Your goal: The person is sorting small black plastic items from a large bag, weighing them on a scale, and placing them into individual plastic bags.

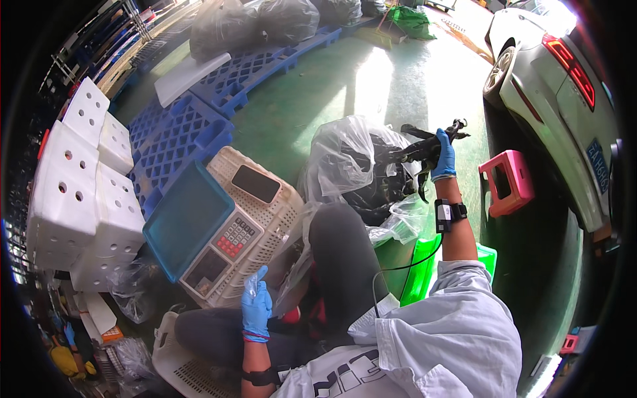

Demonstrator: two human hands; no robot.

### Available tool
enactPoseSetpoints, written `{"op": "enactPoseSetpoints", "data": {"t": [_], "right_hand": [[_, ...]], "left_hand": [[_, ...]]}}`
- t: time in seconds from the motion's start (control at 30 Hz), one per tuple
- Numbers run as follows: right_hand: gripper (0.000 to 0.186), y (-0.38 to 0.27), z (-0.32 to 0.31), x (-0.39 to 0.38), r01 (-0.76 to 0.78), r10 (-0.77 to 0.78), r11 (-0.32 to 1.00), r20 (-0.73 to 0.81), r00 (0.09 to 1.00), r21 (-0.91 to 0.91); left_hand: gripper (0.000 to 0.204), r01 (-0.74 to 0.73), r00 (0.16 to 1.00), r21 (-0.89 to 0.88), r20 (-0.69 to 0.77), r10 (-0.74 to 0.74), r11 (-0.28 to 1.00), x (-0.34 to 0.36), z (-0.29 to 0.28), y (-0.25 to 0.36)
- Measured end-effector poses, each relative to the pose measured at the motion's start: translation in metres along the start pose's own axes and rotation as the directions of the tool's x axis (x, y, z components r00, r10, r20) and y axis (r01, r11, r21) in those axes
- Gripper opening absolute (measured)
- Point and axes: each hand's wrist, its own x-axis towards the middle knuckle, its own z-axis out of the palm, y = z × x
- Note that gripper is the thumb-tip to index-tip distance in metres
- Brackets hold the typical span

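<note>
My right hand (443, 156), in a blue glove, grips a bundle of dark, glossy, limp pieces (415, 152) above an open clear plastic bag (335, 149) holding more dark pieces. My left hand (256, 305), also gloved, is raised with fingers curled beside the digital scale (232, 235); what it holds, if anything, is unclear. The scale carries a teal tray (182, 205) and sits on an upturned cream plastic crate (272, 222), with a black phone (255, 184) at its upper end. A bright green tray (415, 272) lies partly hidden beneath my right arm.
White foam boxes (70, 186) are stacked left beside blue pallets (169, 132) and filled bags (225, 30). A pink stool (504, 179) stands right, near a white car (551, 126). A white basket (199, 358) is by my left leg; a co-worker's gloved hand (69, 331) shows lower left.
</note>
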Motion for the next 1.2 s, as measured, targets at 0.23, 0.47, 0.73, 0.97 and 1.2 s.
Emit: {"op": "enactPoseSetpoints", "data": {"t": [0.23,0.47,0.73,0.97,1.2], "right_hand": [[0.025,-0.095,0.081,-0.083,0.160,-0.173,0.983,0.144,0.974,0.094],[0.034,-0.041,0.159,-0.184,-0.109,-0.027,0.959,0.468,0.883,0.261],[0.036,0.135,0.158,-0.293,-0.742,0.580,0.668,0.590,0.562,0.050],[0.022,0.222,0.118,-0.253,-0.525,0.577,0.811,0.205,0.791,-0.256],[0.026,0.217,0.156,-0.291,-0.142,0.179,0.952,0.120,0.976,-0.271]], "left_hand": [[0.031,0.078,0.994,-0.058,-0.076,-0.082,0.995,-0.008,-0.022,-0.014],[0.046,-0.130,0.955,-0.052,-0.275,0.111,0.990,-0.004,-0.045,-0.039],[0.055,-0.128,0.935,-0.215,-0.351,0.046,0.968,-0.015,-0.041,-0.040],[0.062,-0.266,0.936,-0.194,-0.288,0.205,0.944,-0.019,-0.051,-0.048],[0.066,-0.281,0.929,0.320,-0.144,0.340,0.905,-0.017,-0.038,-0.042]]}}
